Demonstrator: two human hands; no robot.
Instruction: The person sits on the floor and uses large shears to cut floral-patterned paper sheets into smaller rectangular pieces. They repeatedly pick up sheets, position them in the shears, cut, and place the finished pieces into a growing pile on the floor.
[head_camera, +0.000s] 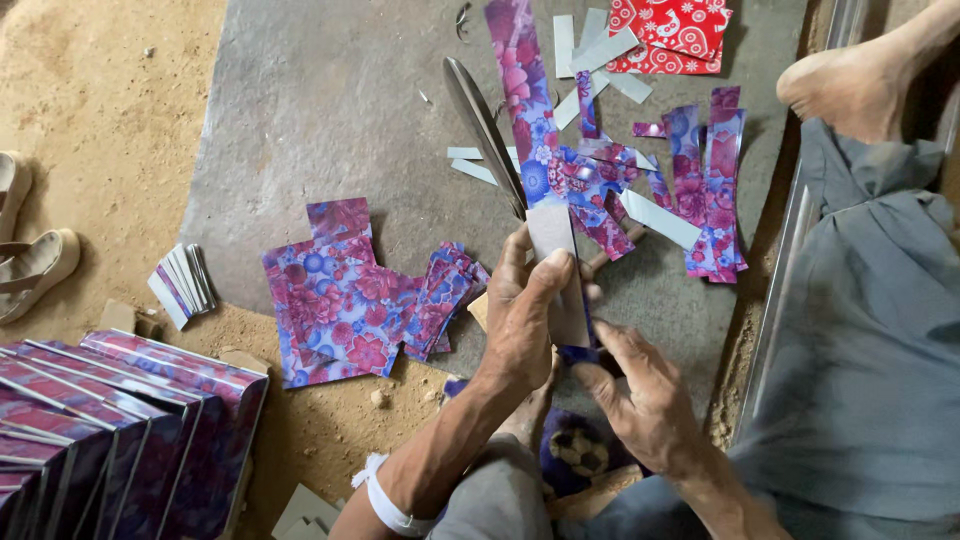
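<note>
- The left hand is closed around a small stack of grey card pieces, thumb laid across the face and fingers behind; the stack stands nearly upright, just above the stone slab's near edge.
- The right hand pinches the lower end of the same stack, fingers together on a dark blue floral edge at its foot.
- A white band circles the left wrist.
- Below the hands, between the knees, sits a dark purple object with a pale pattern; its kind cannot be told.
- At the near left, a row of finished boxes covered in floral paper stands edge to edge on the sandy floor.
- Just left of the hands, a flat-cut floral sheet lies across the edge of the slab, with a fanned pile of smaller floral pieces touching its right side.
- A small bundle of grey cards lies on the sand, apart from the sheet.
- Beyond the hands, large shears lie with blades pointing away, amid floral strips and grey offcuts.
- At the far edge rests a red patterned sheet.
- A pale sandal lies at the far left; a bare foot is at the upper right.
</note>
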